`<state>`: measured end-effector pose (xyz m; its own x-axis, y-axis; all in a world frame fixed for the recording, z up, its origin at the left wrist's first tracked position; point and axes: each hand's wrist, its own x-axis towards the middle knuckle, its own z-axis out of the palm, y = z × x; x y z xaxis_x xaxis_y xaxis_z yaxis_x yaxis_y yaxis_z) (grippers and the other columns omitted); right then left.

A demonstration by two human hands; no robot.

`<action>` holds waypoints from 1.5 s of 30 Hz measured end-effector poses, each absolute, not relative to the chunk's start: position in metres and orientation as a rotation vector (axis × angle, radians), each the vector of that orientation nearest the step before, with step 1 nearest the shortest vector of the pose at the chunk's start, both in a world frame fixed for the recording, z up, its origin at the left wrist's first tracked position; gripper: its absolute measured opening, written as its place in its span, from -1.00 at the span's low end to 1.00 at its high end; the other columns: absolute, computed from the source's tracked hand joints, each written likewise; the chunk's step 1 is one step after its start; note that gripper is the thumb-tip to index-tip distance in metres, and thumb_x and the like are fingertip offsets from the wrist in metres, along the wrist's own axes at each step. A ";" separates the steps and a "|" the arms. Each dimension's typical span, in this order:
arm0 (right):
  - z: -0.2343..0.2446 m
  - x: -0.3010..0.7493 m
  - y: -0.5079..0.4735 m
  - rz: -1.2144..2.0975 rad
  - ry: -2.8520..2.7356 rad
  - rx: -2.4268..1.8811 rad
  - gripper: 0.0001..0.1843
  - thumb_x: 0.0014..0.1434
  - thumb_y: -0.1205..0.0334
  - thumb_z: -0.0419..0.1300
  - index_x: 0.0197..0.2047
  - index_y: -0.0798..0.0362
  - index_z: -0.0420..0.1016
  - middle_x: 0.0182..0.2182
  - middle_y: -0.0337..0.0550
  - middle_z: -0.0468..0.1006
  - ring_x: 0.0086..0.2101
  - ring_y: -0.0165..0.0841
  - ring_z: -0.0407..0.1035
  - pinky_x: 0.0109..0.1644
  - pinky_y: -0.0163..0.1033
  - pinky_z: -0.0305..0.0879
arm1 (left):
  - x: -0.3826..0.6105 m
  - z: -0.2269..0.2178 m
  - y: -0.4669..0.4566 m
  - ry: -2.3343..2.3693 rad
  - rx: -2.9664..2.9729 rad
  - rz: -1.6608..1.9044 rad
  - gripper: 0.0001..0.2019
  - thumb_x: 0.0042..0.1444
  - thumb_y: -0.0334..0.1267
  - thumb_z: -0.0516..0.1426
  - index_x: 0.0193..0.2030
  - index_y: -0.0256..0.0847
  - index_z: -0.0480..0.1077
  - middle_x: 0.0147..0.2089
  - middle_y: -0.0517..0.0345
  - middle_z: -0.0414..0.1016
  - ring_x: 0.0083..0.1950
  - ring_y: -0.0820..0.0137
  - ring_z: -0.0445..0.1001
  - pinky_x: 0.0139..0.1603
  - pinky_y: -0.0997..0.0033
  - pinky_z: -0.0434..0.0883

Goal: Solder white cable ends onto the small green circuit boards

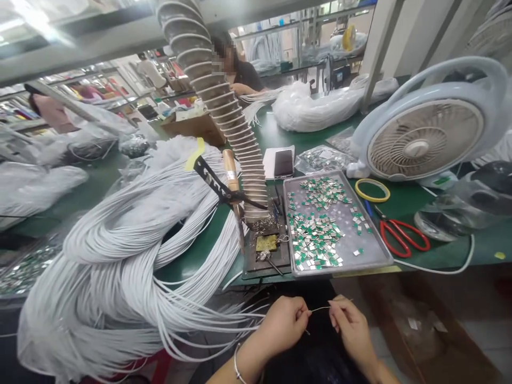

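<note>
Two bare hands rest low in the view above dark cloth. Left hand (pixel 282 322), a silver bangle (pixel 238 366) at its wrist, is closed in a tight pinch on one end of a thin pale wire (pixel 320 309); right hand (pixel 352 328), fingers curled inward, appears to pinch the same wire farther along. Wire lies across the space between the hands, its long axis running side to side and rising slightly to the right, with a short tip beyond the right fingertips. Right hand is nearer the grey metal tray (pixel 380 250) of small green-and-silver rectangular pieces (pixel 316 240); left hand is nearer the loose strand ends of a large white sheathed-cable bundle (pixel 120 277). Beyond them: dark metal work plate (pixel 250 256), ribbed translucent flexible duct (pixel 240 154), red-handled steel scissors (pixel 404 237), pale blue electric fan (pixel 424 138).
</note>
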<state>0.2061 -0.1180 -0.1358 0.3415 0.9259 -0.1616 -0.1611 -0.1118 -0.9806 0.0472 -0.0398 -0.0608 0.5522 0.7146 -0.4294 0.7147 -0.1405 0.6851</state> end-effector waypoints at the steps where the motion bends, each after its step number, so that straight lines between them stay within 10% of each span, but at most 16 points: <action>1: -0.135 0.211 -0.119 1.064 -0.747 -1.355 -0.68 0.11 -0.06 0.19 -0.48 0.01 0.48 -0.64 -0.29 0.24 -0.62 -0.46 0.15 -0.57 -0.32 0.09 | 0.049 -0.060 -0.039 1.155 1.857 0.004 -0.76 0.11 -0.27 0.03 -0.44 -0.27 0.48 -0.57 0.21 0.39 -0.54 0.49 0.24 -0.51 0.52 0.08; 14: -0.096 0.240 -0.098 1.544 -0.914 -1.002 -0.59 0.16 -0.10 0.14 -0.34 0.08 0.57 -0.53 -0.17 0.41 -0.59 -0.45 0.32 -0.59 -0.35 0.21 | 0.066 -0.037 -0.034 1.010 1.751 0.240 -0.75 0.16 -0.21 0.00 -0.41 -0.26 0.43 -0.54 0.23 0.37 -0.50 0.48 0.25 -0.45 0.50 0.15; 23: -0.082 0.218 -0.096 0.940 -1.030 -1.069 -0.77 0.27 0.15 0.06 -0.21 -0.01 0.52 -0.40 -0.14 0.52 -0.52 -0.44 0.39 -0.54 -0.35 0.35 | 0.030 -0.033 -0.032 0.942 1.465 0.500 -0.78 0.18 -0.19 0.05 -0.09 -0.23 0.24 -0.28 0.13 0.35 -0.24 0.43 0.35 -0.15 0.41 0.34; 45: -0.055 0.175 -0.078 0.486 -1.535 -1.111 -0.84 0.17 0.42 0.13 -0.35 -0.01 0.48 -0.42 -0.25 0.34 -0.45 -0.47 0.32 -0.44 -0.37 0.30 | 0.012 -0.023 -0.047 0.956 1.415 0.711 -0.86 0.11 -0.23 0.08 -0.37 -0.24 0.36 -0.35 0.11 0.44 -0.30 0.38 0.36 -0.19 0.36 0.32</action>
<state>0.1751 -0.0780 -0.0550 0.0683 0.8434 0.5329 0.3828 0.4711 -0.7947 0.0121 -0.0467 -0.0234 0.4710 0.8737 -0.1214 0.1345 0.0648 0.9888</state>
